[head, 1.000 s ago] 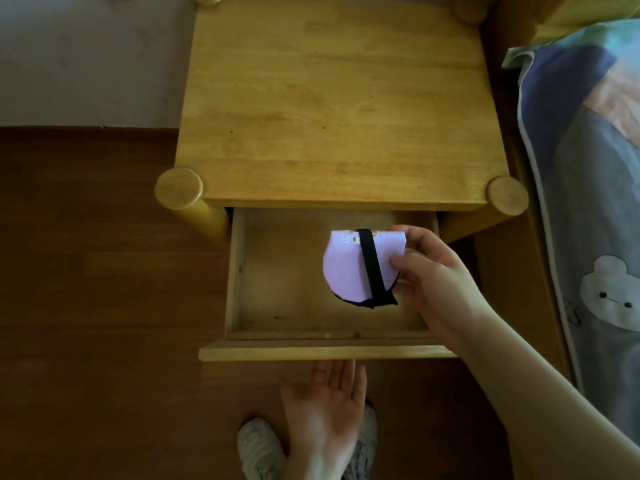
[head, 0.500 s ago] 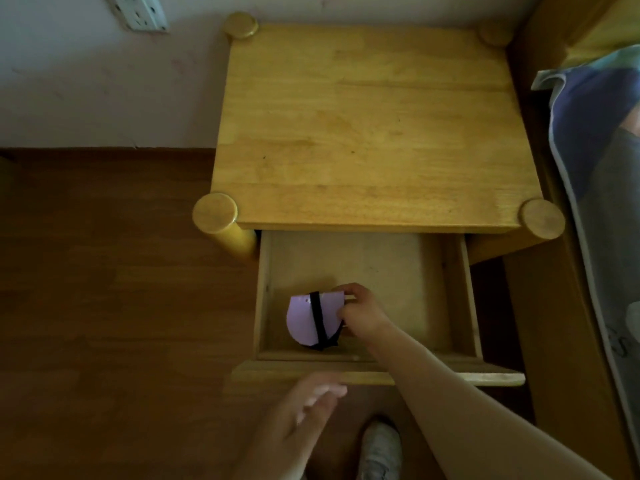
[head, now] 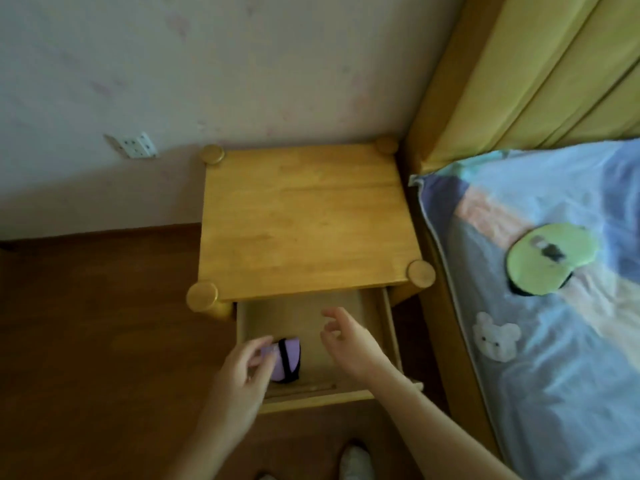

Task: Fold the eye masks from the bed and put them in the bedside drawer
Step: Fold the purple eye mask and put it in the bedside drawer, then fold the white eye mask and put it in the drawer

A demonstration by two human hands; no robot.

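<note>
A folded purple eye mask (head: 289, 361) with a black strap lies in the front left of the open wooden drawer (head: 311, 320). My left hand (head: 247, 370) hovers at the mask's left edge, fingers spread and blurred, partly covering it. My right hand (head: 349, 341) is above the drawer's right half, fingers apart and holding nothing. A green eye mask (head: 550, 259) lies unfolded on the bed to the right, far from both hands.
The drawer belongs to a wooden bedside table (head: 304, 220) against the wall. The bed (head: 561, 358) has a blue patterned sheet and a yellow headboard (head: 540, 71). A wall socket (head: 133, 145) sits left. My shoe (head: 355, 462) rests on the wooden floor.
My right hand let go of the purple mask in the drawer and lifted away to the right. My left hand moved up to the mask. The view pulled back, showing the bed.
</note>
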